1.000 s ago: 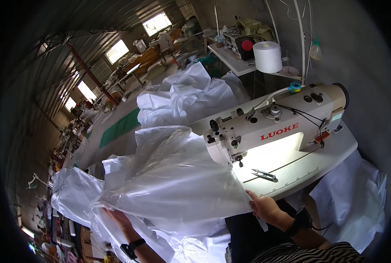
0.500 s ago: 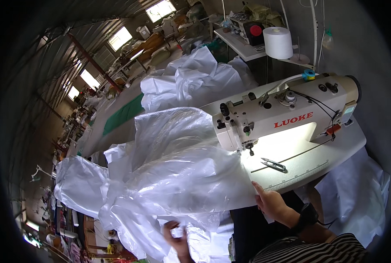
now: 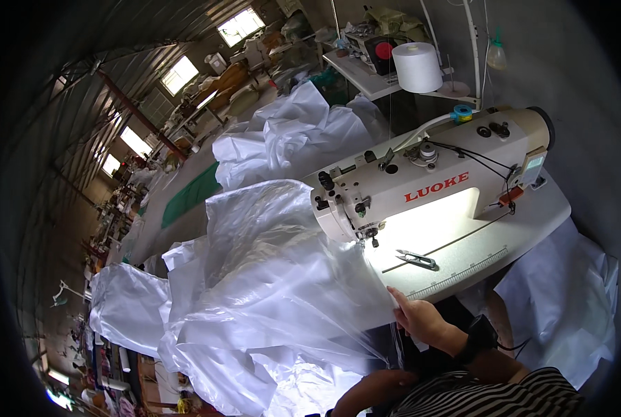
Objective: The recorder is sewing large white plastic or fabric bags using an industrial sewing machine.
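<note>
Translucent plastic sheet: the sheet [image 3: 276,292] lay left of the right hand and beyond the left, its folds spreading leftward from the needle area.
Working edge: the sheet's right margin ran obliquely from beneath the sewing machine head [image 3: 338,212] toward the wearer, reaching the right hand, which was the nearer to the needle.
Right hand: the hand [image 3: 425,323] had its forefinger extended at that margin, other fingers curled below; whether it pinched the film could not be told.
Left hand: low before the striped shirt [image 3: 491,396], apart from the right, the hand [image 3: 388,383] hid its fingertips; its grip could not be told.
Obstacles: the machine head stood over the margin's far end; thread snips [image 3: 417,260] lay on the desk [image 3: 456,260], right of the sheet.
Surroundings: crumpled white sheeting [image 3: 289,139] was heaped behind; a white thread cone [image 3: 417,67] stood beyond the machine.
</note>
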`<state>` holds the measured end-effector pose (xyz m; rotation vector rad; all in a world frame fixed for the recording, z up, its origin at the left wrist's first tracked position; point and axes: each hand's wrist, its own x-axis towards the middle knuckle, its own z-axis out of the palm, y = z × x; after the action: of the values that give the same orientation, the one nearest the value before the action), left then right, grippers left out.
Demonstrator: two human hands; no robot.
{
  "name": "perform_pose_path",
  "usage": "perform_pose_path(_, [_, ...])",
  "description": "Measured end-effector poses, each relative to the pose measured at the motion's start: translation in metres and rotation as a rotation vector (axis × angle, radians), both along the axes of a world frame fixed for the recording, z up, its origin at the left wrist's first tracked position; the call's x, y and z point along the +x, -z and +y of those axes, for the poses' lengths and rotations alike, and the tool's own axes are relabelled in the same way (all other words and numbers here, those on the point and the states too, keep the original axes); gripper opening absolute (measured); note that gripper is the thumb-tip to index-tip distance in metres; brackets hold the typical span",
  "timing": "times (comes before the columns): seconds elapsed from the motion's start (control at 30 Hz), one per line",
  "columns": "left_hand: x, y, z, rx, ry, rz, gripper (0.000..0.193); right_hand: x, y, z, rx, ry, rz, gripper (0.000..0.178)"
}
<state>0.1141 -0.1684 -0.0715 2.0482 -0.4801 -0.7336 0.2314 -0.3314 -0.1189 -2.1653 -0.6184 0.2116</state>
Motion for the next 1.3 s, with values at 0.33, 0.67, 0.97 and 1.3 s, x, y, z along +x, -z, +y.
perform_pose_path(0.33, [0.065, 0.009, 0.102, 0.853, -0.516, -0.497, 0.062, -0.004, -0.011, -0.014, 0.050, -0.007, 0.168, 0.055])
perform_pose_path(0.67, [0.051, 0.027, 0.050, 0.514, -0.078, -0.644, 0.057, -0.004, -0.022, -0.028, -0.200, -0.023, -0.123, 0.055])
perform_pose_path(0.97, [0.061, 0.026, 0.066, 0.396, -0.370, -0.756, 0.045, 0.004, -0.049, 0.004, -0.188, -0.038, -0.551, 0.038])
perform_pose_path(1.3, [0.100, 0.010, 0.066, 0.264, -0.356, -0.815, 0.047, 0.049, -0.029, 0.015, -0.362, -0.038, -0.730, 0.013])
